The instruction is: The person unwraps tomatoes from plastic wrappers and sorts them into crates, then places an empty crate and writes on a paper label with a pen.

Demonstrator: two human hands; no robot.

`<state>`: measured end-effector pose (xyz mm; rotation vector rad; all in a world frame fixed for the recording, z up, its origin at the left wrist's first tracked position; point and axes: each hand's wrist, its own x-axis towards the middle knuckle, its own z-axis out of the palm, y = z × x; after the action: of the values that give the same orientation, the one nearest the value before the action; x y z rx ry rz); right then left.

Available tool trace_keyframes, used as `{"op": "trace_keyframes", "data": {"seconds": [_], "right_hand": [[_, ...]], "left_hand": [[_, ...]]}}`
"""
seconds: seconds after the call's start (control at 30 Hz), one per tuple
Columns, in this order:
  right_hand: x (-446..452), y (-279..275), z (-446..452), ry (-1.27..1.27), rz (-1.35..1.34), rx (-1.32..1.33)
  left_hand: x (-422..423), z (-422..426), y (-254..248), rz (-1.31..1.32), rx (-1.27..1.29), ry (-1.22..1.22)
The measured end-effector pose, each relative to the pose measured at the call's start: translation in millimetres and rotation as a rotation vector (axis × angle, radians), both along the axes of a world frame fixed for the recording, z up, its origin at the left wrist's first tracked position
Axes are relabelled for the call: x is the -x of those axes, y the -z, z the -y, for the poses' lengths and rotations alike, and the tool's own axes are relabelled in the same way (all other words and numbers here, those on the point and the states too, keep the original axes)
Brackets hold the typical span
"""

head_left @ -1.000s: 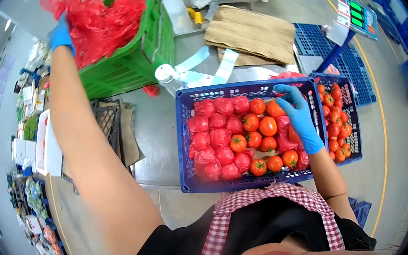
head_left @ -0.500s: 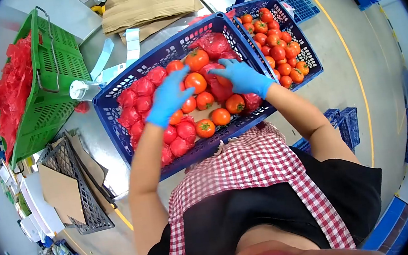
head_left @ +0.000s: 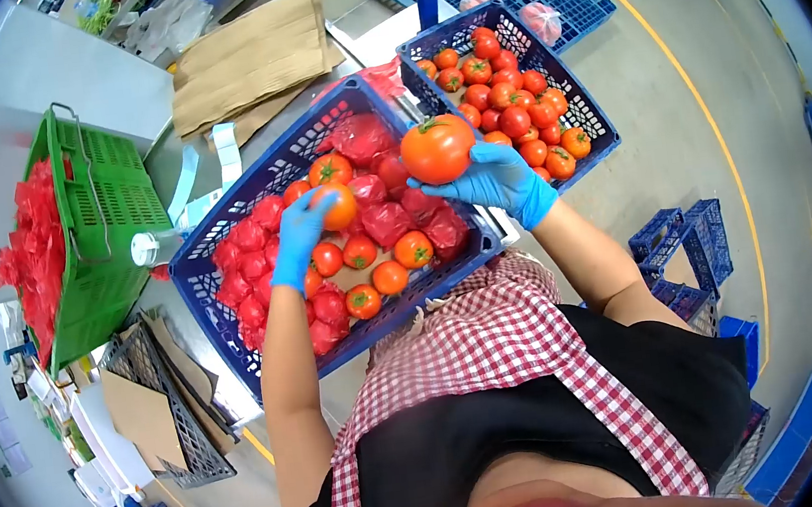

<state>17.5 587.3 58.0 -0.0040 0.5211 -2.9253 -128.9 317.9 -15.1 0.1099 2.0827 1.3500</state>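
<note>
Head view: the right hand (head_left: 503,182), down in the dark-blue crate (head_left: 356,344) half a second ago, now has a bare tomato (head_left: 440,151) raised over that crate's right side, fingers curled beneath it. The left hand (head_left: 299,241), which is up among the red plastic film (head_left: 31,256) in the green crate (head_left: 122,221) a second ago, is now over the dark-blue crate, fingers partly bent against a smaller-looking tomato (head_left: 341,211). Both hands are thus engaged with unwrapped fruit, among film-covered tomatoes (head_left: 244,237) and other bare ones, and no film shows in either. Whether the left hand grips its tomato or merely touches it, I cannot tell; its far fingertips are hard to make out. The raised tomato covers most of the right fingers and part of the rim behind. Red film hides the covered fruit, and the green crate's wall cuts off much of its contents. A second tomato crate (head_left: 593,117) stands just beyond.
</note>
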Motion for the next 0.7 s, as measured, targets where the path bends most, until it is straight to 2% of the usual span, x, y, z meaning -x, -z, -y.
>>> {"op": "trace_keyframes", "data": {"seconds": [0.03, 0.07, 0.13, 0.17, 0.27, 0.37, 0.4, 0.43, 0.47, 0.53, 0.57, 0.63, 0.7], "right_hand": [[-6, -3, -10, 0.061, 0.013, -0.066], [-7, 0, -16, -0.022, 0.032, 0.089], [-6, 13, -14, -0.19, 0.079, 0.398], [-10, 3, -11, -0.123, 0.163, 0.357], [-9, -5, -14, -0.027, 0.253, 0.381], [-8, -3, -28, -0.006, 0.225, 0.474], [-6, 4, -32, 0.044, 0.191, 0.513], [-5, 13, -39, 0.082, 0.153, 0.549], [-3, 28, -47, 0.124, 0.102, 0.556], [2, 83, -69, 0.331, 0.127, 0.151], [3, 87, -83, 0.378, 0.16, 0.191], [4, 96, -112, 0.474, 0.22, 0.266], [16, 132, -143, 0.443, 0.261, 0.26]], "left_hand": [[-8, -19, -30, 0.308, -0.155, -0.248], [-18, -21, -46, 0.463, -0.488, -0.235], [-35, -29, -53, 0.65, -0.731, -0.064], [-39, -44, -54, 0.755, -0.854, 0.055], [-58, -93, -82, 0.725, -0.754, -0.105], [-72, -119, -94, 0.312, -0.256, -0.078], [-65, -115, -94, 0.312, -0.166, 0.019], [-68, -123, -117, 0.241, -0.098, -0.022], [-58, -114, -104, 0.134, -0.123, -0.018], [-33, -92, -62, -0.171, -0.107, -0.177], [-23, -82, -42, -0.359, -0.045, -0.219], [3, -43, 24, -0.774, 0.461, -0.133], [19, -33, 59, -0.544, 0.487, -0.015]]}}
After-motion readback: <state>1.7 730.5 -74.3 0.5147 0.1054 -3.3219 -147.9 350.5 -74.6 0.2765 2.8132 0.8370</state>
